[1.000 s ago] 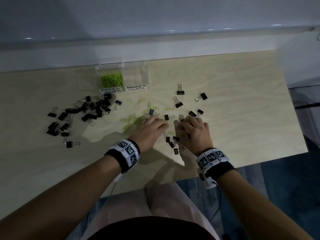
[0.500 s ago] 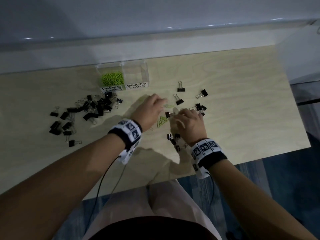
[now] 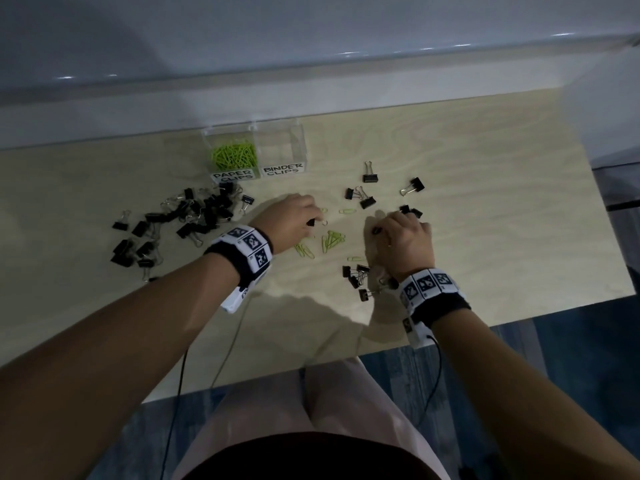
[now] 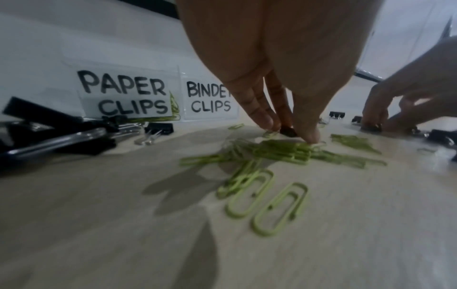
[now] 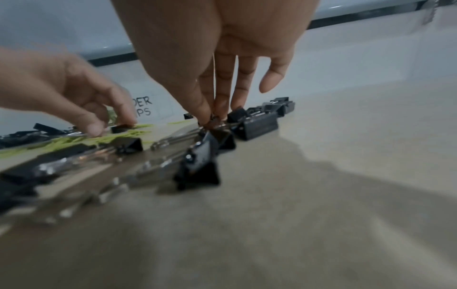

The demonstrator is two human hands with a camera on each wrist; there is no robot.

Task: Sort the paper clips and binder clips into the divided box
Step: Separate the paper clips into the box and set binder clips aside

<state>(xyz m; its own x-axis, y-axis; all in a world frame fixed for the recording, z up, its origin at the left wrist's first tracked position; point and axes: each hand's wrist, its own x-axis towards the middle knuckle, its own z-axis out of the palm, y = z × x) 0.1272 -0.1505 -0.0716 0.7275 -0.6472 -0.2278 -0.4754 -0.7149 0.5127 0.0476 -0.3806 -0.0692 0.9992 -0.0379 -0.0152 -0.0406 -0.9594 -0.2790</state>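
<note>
Head view: hands (image 3: 294, 220) pinch black metal binder clips (image 3: 313, 222).

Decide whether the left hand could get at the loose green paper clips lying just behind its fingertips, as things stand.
Probably yes. The left hand pinches a binder clip directly beside the green paper clips, with only bare table around them; it would first have to free its fingers.
</note>
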